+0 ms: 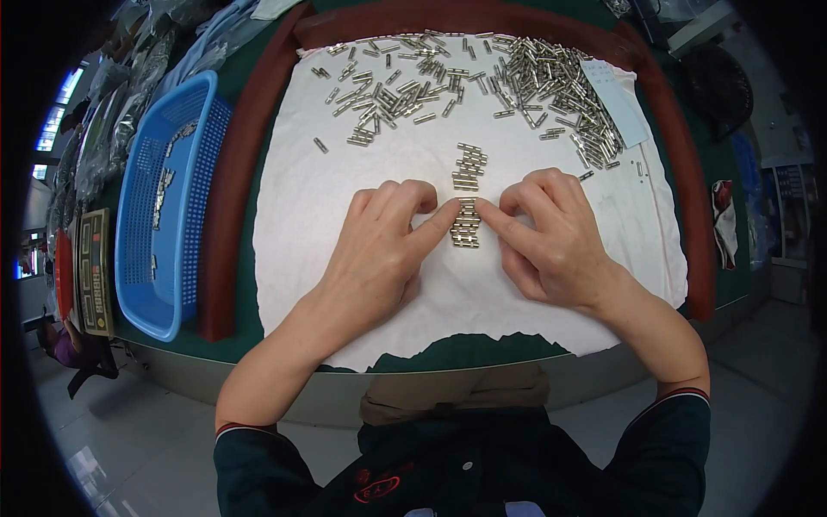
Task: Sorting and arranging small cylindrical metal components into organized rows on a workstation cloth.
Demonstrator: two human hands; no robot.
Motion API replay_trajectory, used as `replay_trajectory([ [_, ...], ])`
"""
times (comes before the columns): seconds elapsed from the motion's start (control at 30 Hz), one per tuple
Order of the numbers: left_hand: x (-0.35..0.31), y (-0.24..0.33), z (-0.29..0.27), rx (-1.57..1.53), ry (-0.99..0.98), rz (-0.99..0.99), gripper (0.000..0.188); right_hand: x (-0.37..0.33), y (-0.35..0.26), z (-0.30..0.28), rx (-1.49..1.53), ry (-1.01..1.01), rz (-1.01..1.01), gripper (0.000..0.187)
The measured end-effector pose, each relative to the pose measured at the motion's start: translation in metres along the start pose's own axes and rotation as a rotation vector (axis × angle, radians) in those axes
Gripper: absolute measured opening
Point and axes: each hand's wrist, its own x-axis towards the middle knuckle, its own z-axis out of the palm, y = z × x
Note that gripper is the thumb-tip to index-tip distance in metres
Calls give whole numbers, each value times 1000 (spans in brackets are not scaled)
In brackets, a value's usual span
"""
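Dark shirt (517, 457), lower edge. At frame centre, a metal-link strip (466, 231) lies on white cloth (301, 215), flanked and touched by the left hand (370, 241) and right hand (556, 233), loosely curled, neither grasping anything visible. Apparent step: aligning rows; the next move likely calls for level pressure.

You wear this view on your head — the left of two side-by-side fisheyes — and it looks down past your shirt (551, 457) onto the bench (482, 346), near enough that your left hand (376, 231) and right hand (554, 237) sit mid-picture.
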Motion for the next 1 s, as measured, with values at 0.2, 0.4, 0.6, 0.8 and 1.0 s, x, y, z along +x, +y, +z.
replay_trajectory([
  [0.2,3,-2,6,-6,63,-32,61,2,-1,1,-35,32,64,53],
  [0.4,6,1,4,5,10,-109,64,5,-3,1,-73,-20,89,47],
  [0.6,4,-1,3,-10,15,-67,62,3,-2,2,-67,-17,82,47],
  [0.8,4,-1,2,-5,38,-37,57,2,-2,2,-52,-1,72,50],
  [1.0,4,0,2,-28,38,-61,62,1,-1,-1,-41,2,59,50],
])
